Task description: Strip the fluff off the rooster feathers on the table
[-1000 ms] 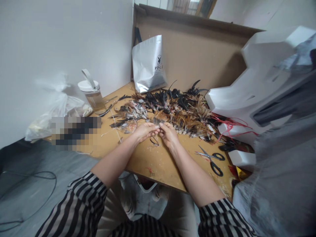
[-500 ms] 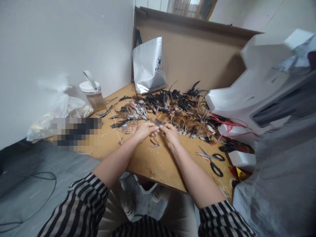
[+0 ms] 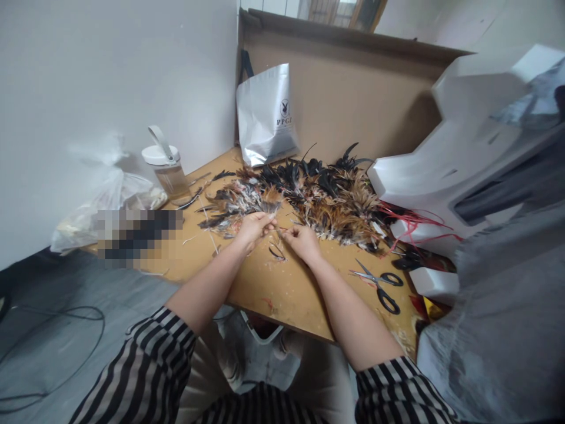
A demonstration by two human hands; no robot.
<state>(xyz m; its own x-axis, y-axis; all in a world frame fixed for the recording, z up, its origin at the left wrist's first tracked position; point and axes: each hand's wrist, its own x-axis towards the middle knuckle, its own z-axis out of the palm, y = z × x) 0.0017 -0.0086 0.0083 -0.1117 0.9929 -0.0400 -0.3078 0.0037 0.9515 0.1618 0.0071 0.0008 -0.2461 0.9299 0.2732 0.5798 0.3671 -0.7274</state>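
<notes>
In the head view, the only one given, a small feather bunch [image 3: 271,203] is held upright over the table [image 3: 304,300], its base pinched between the left hand's [image 3: 253,229] thumb and fingers. The right hand [image 3: 303,241] is set just apart, its thumb and forefinger brought close together; whether a thin strand is gripped there cannot be told. The step in hand is judged to be the handling of the bunch at its base; for the next move, a firm left pinch and fine right fingertip work seem to be called for.

Beyond the hands, the wooden surface is strewn with a feather heap [image 3: 335,218], and open scissors [image 3: 374,281] are laid to the right, near red strings [image 3: 415,228]. At the back, a silver bag [image 3: 265,118] is stood before a cardboard panel [image 3: 362,94]. A lidded cup [image 3: 170,176] is placed near the pale wall [image 3: 132,70], and white foam [image 3: 406,171] is propped on the right.
</notes>
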